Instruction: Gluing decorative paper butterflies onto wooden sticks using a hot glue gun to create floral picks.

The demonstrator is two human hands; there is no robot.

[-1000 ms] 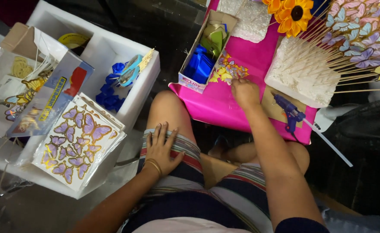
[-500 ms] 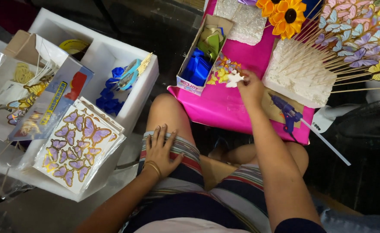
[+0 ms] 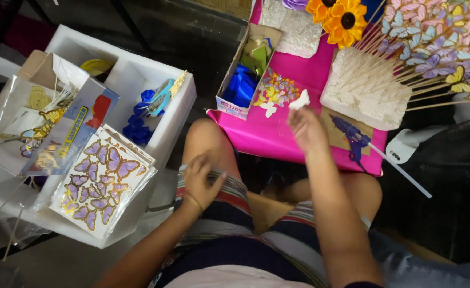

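Rt hand [image 3: 307, 128] pinching white butterfly [image 3: 299, 100]; lt hand [image 3: 203, 181] on thigh

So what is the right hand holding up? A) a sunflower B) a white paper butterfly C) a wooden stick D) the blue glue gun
B: the right hand pinches a white butterfly in its fingers over the pink table, while the glue gun lies untouched beside it.
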